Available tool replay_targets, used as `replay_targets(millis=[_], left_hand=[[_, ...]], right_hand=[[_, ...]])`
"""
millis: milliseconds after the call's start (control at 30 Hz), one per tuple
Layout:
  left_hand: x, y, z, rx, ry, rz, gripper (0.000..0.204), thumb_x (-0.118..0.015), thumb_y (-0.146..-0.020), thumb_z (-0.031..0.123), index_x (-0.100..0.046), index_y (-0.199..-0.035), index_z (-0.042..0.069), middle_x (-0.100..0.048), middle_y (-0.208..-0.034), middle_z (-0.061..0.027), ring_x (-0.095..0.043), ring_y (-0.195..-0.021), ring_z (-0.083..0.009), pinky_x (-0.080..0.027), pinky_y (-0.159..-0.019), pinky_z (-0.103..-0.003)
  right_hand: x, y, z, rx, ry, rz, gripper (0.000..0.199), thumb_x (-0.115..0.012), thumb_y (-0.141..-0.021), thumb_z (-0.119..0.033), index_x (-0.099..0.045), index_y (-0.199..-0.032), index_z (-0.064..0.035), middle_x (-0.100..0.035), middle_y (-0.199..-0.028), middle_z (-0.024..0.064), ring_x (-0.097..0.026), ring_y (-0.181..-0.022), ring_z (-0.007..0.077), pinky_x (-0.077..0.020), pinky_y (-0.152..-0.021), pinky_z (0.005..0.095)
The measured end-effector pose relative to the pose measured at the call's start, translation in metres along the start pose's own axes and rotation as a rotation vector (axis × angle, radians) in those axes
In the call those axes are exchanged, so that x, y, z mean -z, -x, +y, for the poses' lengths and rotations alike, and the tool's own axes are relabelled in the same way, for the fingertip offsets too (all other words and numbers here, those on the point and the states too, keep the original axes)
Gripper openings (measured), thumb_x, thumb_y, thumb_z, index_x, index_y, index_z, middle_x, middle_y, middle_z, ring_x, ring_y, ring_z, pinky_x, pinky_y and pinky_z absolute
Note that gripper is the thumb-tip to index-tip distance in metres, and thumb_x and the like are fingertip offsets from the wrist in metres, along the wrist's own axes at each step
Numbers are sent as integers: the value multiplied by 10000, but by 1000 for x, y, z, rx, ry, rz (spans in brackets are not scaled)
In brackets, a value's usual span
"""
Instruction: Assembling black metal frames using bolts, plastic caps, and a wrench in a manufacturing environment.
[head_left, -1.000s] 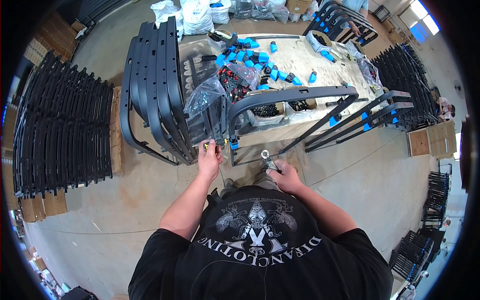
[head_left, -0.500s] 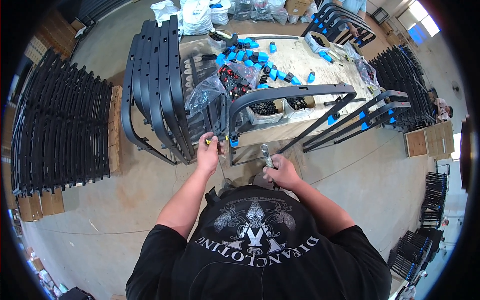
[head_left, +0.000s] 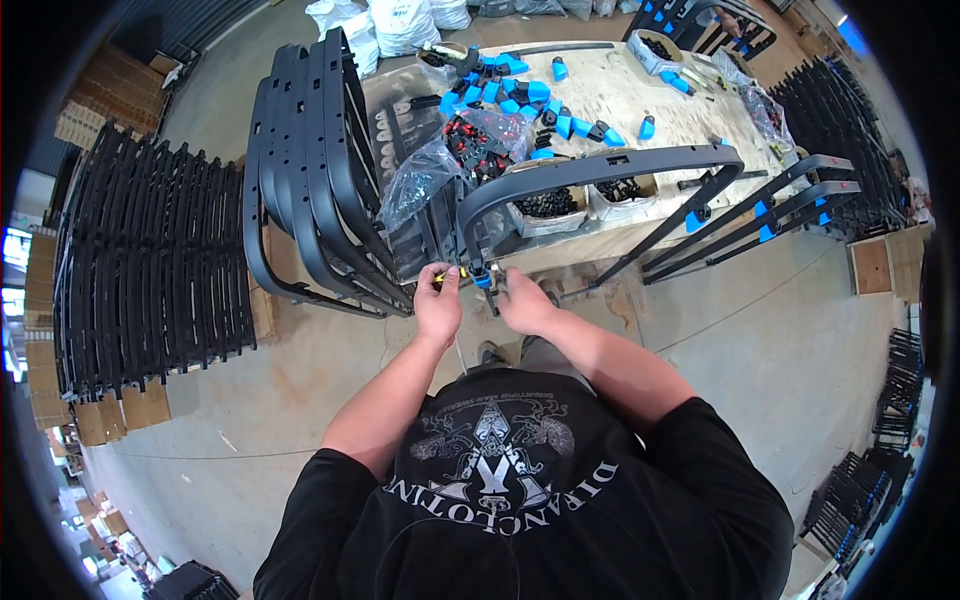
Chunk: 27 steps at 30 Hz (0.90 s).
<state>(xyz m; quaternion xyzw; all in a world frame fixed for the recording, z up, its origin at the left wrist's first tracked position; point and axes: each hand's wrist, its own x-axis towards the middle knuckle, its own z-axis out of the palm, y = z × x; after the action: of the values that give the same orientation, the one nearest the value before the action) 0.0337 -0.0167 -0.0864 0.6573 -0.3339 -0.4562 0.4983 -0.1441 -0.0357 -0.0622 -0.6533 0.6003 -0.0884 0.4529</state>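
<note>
A dark grey curved metal frame (head_left: 600, 165) leans against the front of the workbench, with a blue plastic piece (head_left: 482, 279) around its near left leg. My left hand (head_left: 438, 305) is closed around a small yellow-and-black hand tool (head_left: 441, 277), just left of that blue piece. Most of this tool is hidden by the fingers. From the other side, my right hand (head_left: 524, 304) reaches to the same leg, closed on a silver wrench (head_left: 496, 270). Only a bit of the wrench shows, close beside the blue piece; whether it touches is unclear.
Several similar frames (head_left: 335, 170) stand at the left, others (head_left: 800, 205) at the right. The bench (head_left: 600, 95) carries loose blue caps (head_left: 510, 95), a bag of red-and-black parts (head_left: 475, 145) and boxes of black parts (head_left: 550, 215). Stacked black frames (head_left: 150, 260) rise further left.
My right hand has moved left and up with the wrench, to the blue piece on the frame leg. My left hand stays near that leg. The view has shifted slightly.
</note>
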Motion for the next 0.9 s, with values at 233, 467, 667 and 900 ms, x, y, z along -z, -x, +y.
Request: replay_targets(millis=[233,467,667,900], left_hand=[[4,-2,-2,44,58,36,60,-658,-986,121,-635,-1023,80,-586,-850,29,-467,-749,-69,-412,-670,-245],[-10,-6,-11,-14,68,34,70,-670,-985,153,-627,-1004,102,-554,-786,35,-433,-666,-59,-356,-582,-254],[0,-1,-9,-112,34,90,167,-749,-934,167,-623,-1004,83,-586,-849,19,-487,-739,-74,-413,-627,-248],[-4,-2,-10,21,97,80,167,-752,-932,166,-615,-982,85,-599,-853,8,-480,-735,-73,-405,-615,-259]], right_hand=[[15,-1,-52,-90,74,-184,298,-524,-911,-134,-534,-1125,73,-654,-1067,307,-692,-936,403,-558,-818,486],[-2,-19,-6,-78,-12,-133,271,-576,-897,-186,-605,-1055,33,-660,-859,153,-678,-696,330,-574,-591,509],[27,-11,-50,-501,-751,-479,322,-618,-909,-237,-619,-1070,43,-686,-928,162,-680,-742,329,-560,-625,523],[19,-18,-56,-390,-150,-422,331,-590,-919,-219,-607,-1073,73,-677,-890,164,-686,-737,343,-541,-529,460]])
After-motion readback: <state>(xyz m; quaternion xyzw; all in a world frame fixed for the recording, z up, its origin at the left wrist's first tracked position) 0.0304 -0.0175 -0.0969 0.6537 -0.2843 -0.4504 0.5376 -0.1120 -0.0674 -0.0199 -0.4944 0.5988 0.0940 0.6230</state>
